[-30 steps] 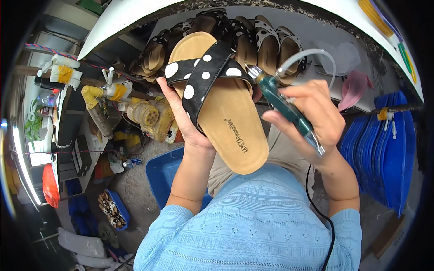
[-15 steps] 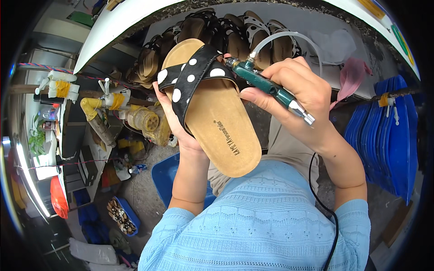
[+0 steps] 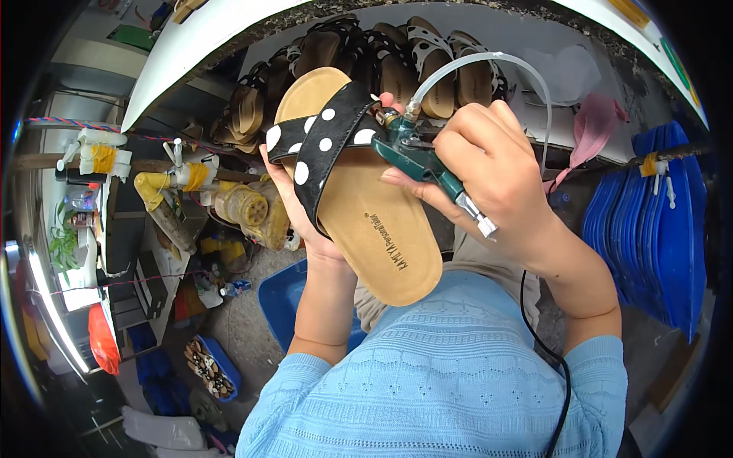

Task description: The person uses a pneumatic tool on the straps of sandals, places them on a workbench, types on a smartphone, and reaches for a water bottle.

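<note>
A sandal (image 3: 382, 229) with a tan insole and crossed black straps with white dots is held up in front of me, toe end away. My left hand (image 3: 296, 195) grips it from beneath and along its left side; some fingertips show past the far right edge of the straps. In my right hand (image 3: 489, 168) is a small green spray gun (image 3: 418, 159) with a metal end and a clear hose (image 3: 489, 57) arching off its top. Its nozzle is at the right edge of the straps; whether it touches them I cannot tell.
More dotted sandals (image 3: 397, 65) stand in a row on the shelf beyond. Blue trays (image 3: 649, 229) are stacked upright at the right, beside a pink cloth (image 3: 597, 126). Yellow-taped pipes (image 3: 191, 175) run at the left. A blue bin (image 3: 286, 301) sits below my left arm.
My right hand has shifted slightly left and down, bringing the spray gun over the sandal's right edge and turning it more steeply. The sandal has barely moved.
</note>
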Motion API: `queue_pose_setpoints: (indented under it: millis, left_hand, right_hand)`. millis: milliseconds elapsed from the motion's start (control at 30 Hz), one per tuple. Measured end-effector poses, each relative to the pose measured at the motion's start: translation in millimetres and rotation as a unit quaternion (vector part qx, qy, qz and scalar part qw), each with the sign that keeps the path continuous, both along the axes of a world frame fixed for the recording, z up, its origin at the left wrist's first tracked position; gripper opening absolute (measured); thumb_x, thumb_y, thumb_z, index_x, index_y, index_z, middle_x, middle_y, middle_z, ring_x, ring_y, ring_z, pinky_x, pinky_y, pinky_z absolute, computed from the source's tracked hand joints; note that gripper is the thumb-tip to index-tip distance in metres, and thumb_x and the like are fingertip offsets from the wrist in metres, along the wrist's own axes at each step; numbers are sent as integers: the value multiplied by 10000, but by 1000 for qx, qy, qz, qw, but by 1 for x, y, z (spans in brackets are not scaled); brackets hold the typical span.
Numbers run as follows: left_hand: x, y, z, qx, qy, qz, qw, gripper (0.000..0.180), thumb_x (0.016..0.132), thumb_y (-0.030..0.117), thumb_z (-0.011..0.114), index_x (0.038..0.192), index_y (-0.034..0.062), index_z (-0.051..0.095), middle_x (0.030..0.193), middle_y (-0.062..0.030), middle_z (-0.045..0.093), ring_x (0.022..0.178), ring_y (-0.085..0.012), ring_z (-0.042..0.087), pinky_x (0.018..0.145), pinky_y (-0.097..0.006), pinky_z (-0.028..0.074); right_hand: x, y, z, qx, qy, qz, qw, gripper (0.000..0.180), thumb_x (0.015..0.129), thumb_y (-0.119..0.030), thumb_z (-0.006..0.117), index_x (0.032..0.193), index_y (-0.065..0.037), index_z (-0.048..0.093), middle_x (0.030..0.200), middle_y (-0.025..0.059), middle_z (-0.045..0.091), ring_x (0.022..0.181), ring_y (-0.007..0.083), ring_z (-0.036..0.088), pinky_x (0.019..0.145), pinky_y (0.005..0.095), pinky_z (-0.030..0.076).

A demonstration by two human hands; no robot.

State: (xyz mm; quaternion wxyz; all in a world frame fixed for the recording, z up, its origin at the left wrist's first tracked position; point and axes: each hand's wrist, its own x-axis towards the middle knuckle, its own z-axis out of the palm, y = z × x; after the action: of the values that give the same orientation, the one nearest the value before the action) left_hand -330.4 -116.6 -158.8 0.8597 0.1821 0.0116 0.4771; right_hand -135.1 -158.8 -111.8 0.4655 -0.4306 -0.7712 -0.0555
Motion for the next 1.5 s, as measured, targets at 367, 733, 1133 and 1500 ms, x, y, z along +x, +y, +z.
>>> queue_pose_setpoints:
  millis: [367, 733, 1133, 1500]
  left_hand:
    - [4, 4, 0, -11, -28, -9, 1000, 1059, 952, 842, 322, 1604, 8, 323, 1588, -278, 388, 1451, -413, 408, 1194, -555, 388]
    - [7, -1, 7, -23, -8, 18, 1000, 1100, 940, 855, 335, 1589, -33, 327, 1567, -274, 411, 1458, -399, 391, 1225, -508, 351]
    - [0, 3, 0, 11, 4, 38, 999, 1141, 903, 891, 374, 1535, -58, 390, 1456, -271, 517, 1366, -394, 486, 1154, -503, 442]
    - [-3, 13, -5, -86, 164, 127, 974, 1046, 881, 862, 441, 1524, 37, 456, 1452, -284, 546, 1286, -454, 573, 1072, -688, 460]
  right_hand:
    - [3, -11, 10, -16, 27, -12, 999, 382, 721, -222, 932, 737, -39, 597, 715, 57, 471, 631, 223, 450, 601, 358, 362]
    - [5, -18, 8, -28, 42, -7, 999, 364, 741, -222, 936, 764, -32, 626, 702, 44, 507, 636, 215, 467, 582, 350, 376]
    - [7, -15, -8, -142, 174, 32, 974, 313, 806, -257, 901, 779, -27, 691, 672, 57, 550, 617, 196, 509, 586, 337, 382]
    - [22, -48, 13, -99, 172, 143, 970, 346, 857, -256, 862, 903, 27, 668, 967, 145, 716, 796, 238, 642, 721, 379, 492]
